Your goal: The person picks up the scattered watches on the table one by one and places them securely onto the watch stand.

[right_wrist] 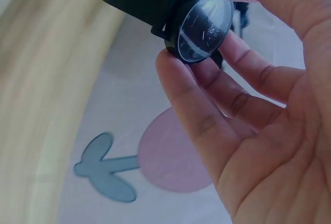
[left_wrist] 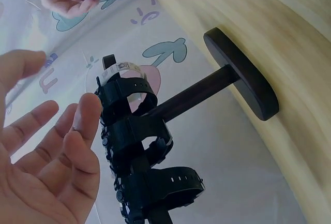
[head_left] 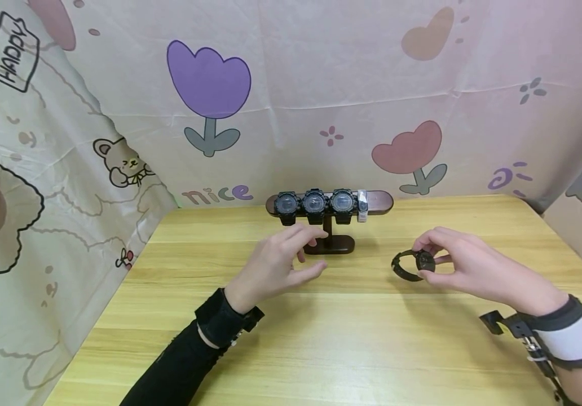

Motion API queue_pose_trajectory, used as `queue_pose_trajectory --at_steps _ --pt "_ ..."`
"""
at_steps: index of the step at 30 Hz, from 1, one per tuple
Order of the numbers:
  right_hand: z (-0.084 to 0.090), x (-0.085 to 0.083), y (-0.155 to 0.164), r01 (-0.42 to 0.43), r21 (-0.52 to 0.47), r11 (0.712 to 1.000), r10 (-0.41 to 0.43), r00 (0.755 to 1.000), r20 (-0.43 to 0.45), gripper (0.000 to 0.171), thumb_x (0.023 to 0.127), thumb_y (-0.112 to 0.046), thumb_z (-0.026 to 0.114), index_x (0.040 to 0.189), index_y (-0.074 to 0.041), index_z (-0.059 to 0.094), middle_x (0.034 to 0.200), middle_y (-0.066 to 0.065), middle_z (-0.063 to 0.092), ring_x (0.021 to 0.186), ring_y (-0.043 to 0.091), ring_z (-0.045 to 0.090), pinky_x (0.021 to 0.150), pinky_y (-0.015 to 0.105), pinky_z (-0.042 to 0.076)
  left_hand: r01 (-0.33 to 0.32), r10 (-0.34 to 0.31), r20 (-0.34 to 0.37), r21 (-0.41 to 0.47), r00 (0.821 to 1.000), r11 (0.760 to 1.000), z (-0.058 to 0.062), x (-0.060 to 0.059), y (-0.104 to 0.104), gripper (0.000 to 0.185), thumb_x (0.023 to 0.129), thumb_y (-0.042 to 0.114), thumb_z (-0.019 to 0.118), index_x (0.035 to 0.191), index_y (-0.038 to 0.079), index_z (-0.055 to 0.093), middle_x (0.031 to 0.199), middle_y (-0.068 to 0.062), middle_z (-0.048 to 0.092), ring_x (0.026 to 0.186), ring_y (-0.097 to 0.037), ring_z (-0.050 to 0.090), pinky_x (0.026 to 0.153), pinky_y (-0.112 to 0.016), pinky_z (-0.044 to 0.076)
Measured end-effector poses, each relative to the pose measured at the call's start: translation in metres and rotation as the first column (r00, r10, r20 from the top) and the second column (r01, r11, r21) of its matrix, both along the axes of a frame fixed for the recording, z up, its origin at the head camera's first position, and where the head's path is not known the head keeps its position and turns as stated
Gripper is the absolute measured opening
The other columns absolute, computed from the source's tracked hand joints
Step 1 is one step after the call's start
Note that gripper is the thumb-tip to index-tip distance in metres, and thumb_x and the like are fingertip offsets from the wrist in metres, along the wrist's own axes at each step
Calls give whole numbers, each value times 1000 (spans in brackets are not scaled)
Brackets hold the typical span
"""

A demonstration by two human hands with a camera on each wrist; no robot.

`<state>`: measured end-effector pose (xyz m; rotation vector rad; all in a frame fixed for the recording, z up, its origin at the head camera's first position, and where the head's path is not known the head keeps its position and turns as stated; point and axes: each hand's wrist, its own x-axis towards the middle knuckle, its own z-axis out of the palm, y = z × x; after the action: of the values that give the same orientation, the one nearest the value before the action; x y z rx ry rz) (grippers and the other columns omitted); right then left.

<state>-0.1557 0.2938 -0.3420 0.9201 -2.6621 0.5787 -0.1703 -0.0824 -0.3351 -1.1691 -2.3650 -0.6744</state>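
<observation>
My right hand (head_left: 466, 268) pinches a black wristwatch (head_left: 425, 261) by its round case, thumb on one side and fingers on the other. Its strap loops out to the left over the table. In the right wrist view the dark watch face (right_wrist: 206, 27) is turned to the camera. My left hand (head_left: 281, 262) is held in front of the dark T-shaped watch stand (head_left: 379, 202), fingers spread and holding nothing. Three black digital watches (head_left: 314, 203) sit side by side on the stand's bar, with a clear-strapped watch (head_left: 362, 205) to their right.
The stand's oval base (head_left: 340, 245) rests near the back of the light wooden table (head_left: 352, 344). A printed cloth (head_left: 291, 84) hangs right behind the table, and another (head_left: 57, 169) hangs along the left side.
</observation>
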Motion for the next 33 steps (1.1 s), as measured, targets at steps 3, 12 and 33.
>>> queue_pose_trajectory --at_steps 3,12,33 --pt "7 0 -12 -20 -12 1000 20 1000 -3 42 79 -13 92 114 -19 70 109 -10 72 97 4 71 82 31 66 14 -14 -23 -11 1000 1000 -1 0 1 50 91 31 86 133 12 69 105 -1 70 73 -6 63 59 -12 45" --pt "25 -2 -42 -55 -49 997 57 998 31 38 84 -16 90 116 -20 71 112 -10 73 98 10 75 83 31 65 48 -50 -61 -30 997 998 -10 2 8 56 89 35 88 135 12 67 115 -2 70 79 -7 69 66 -10 49" --pt "40 3 -95 -149 -161 976 157 987 38 37 87 -15 88 121 -15 72 118 -3 76 99 11 76 83 31 66 -23 23 -45 18 999 1000 -25 9 25 74 86 37 91 145 10 57 123 -4 65 80 -8 63 65 -11 49"
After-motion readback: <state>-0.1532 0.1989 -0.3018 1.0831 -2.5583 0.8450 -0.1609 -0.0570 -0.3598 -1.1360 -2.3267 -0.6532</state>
